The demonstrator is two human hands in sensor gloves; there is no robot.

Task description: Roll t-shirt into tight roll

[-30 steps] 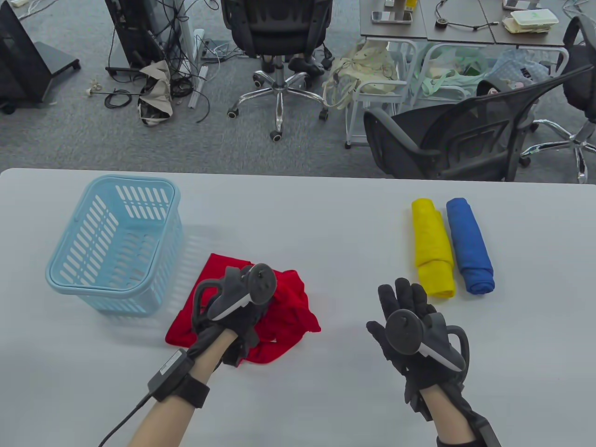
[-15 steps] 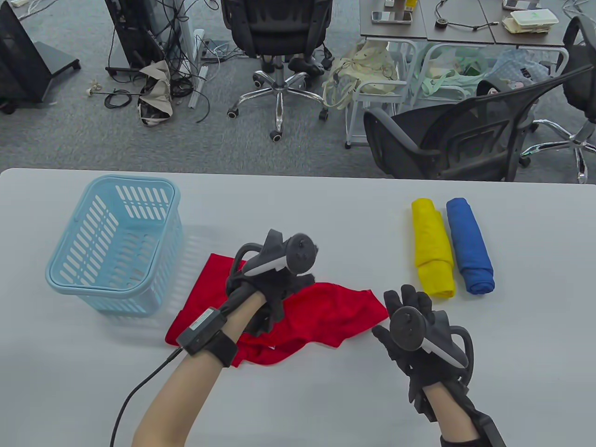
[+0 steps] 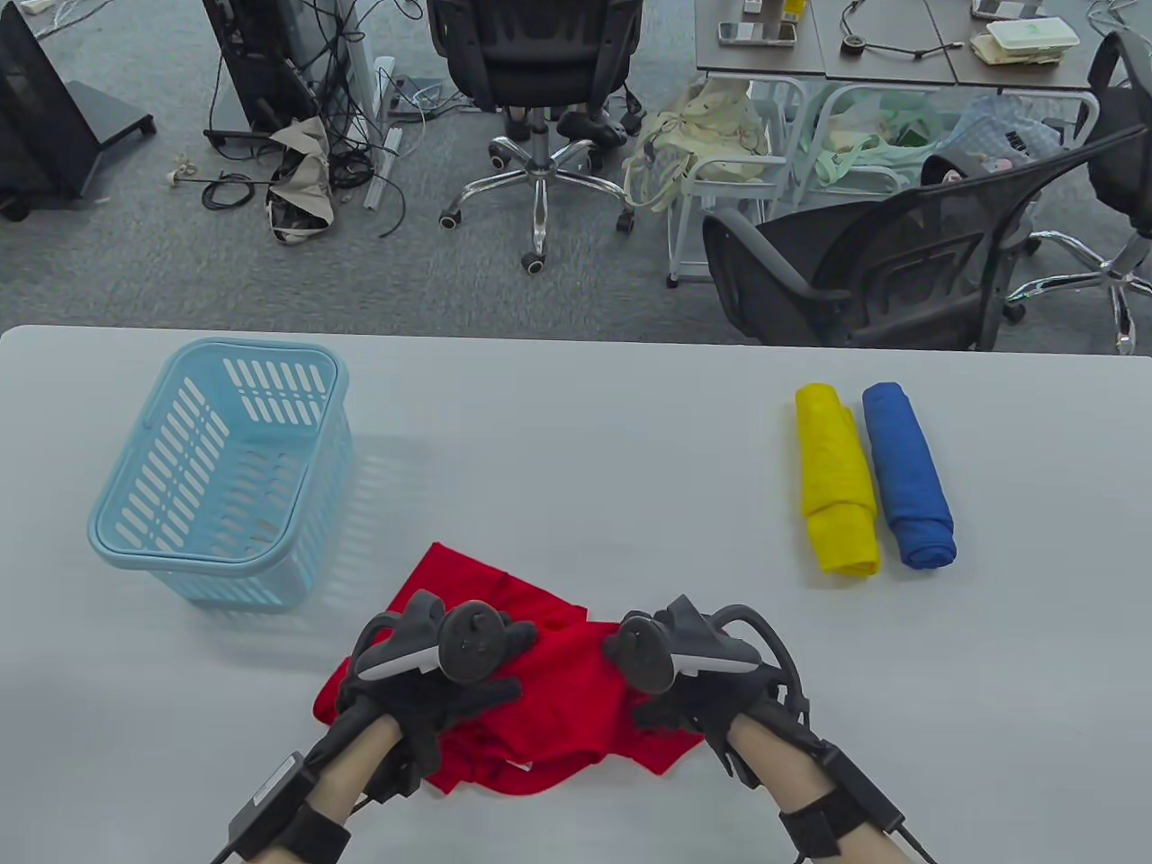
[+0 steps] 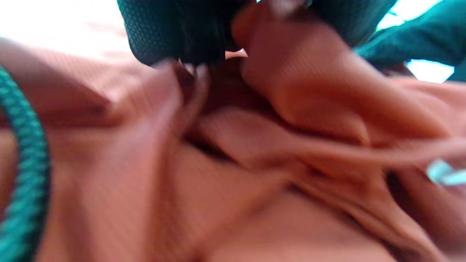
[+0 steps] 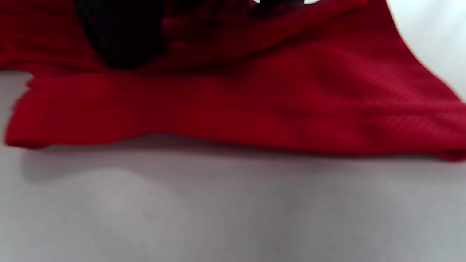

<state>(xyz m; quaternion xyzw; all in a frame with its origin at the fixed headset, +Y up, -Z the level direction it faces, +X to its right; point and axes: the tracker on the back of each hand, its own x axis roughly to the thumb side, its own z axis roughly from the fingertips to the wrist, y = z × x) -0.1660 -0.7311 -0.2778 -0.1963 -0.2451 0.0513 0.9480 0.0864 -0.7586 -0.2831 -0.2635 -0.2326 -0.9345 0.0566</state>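
The red t-shirt (image 3: 549,684) lies crumpled on the grey counter (image 3: 630,468) near its front edge, directly under both hands. The left hand (image 3: 441,670) sits on the shirt's left part, and the left wrist view shows its fingers (image 4: 174,32) closed into bunched folds of cloth, so this grip is grasping the shirt. The right hand (image 3: 688,679) rests on the shirt's right part; in the right wrist view a dark finger (image 5: 120,36) presses onto the cloth, but I cannot tell whether that grip is clenched on it or only lying on top. The shirt is unrolled, a wrinkled heap with a corner pointing away from the person and a loose edge lying flat on the counter at the near right. A blue basket (image 3: 135,522) stands to the left; a yellow roll (image 3: 837,481) and a blue roll (image 3: 907,477) lie side by side well to the right.
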